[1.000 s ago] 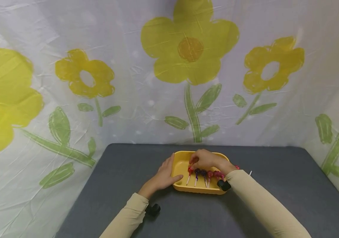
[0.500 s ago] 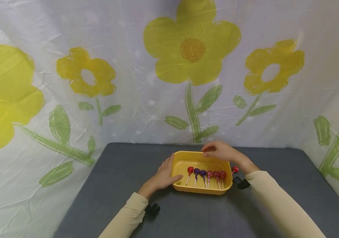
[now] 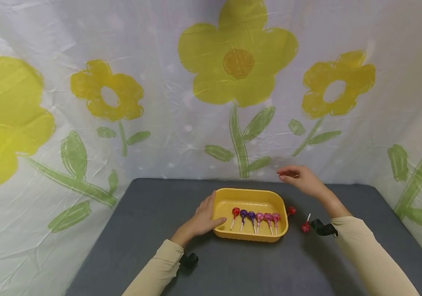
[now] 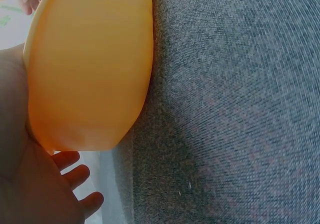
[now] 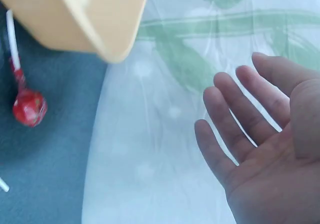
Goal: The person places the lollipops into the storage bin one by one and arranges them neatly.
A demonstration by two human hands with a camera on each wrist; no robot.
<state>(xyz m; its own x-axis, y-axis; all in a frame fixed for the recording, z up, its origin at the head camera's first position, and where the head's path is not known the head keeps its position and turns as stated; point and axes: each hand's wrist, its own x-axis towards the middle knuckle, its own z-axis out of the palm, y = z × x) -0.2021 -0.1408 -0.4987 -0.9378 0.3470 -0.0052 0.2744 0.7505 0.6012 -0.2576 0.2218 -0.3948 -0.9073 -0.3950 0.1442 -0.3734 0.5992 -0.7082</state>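
A yellow plastic tray [image 3: 245, 237] stands on the table. Inside it lies a row of lollipops: a red one [image 3: 235, 211] at the left, two purple ones [image 3: 251, 215] beside it, then three pink ones [image 3: 268, 217]. My left hand [image 3: 202, 218] rests against the tray's left end, thumb over the near corner; in the left wrist view its fingers extend loosely past the tray wall. My right hand [image 3: 305, 181] hovers above the table's back, right of the tray, fingers spread and holding nothing in the right wrist view.
Two red lollipops lie on the grey table [image 3: 255, 271] right of the tray: one lollipop [image 3: 291, 211] close to its wall, another lollipop [image 3: 305, 227] farther right. A white curtain [image 3: 181, 144] printed with yellow flowers hangs behind the table and at both sides.
My right hand has left the red lollipop at the tray's left, rising out and moving right past the rim. The loose lollipops on the right are now uncovered. My left hand has stayed put.
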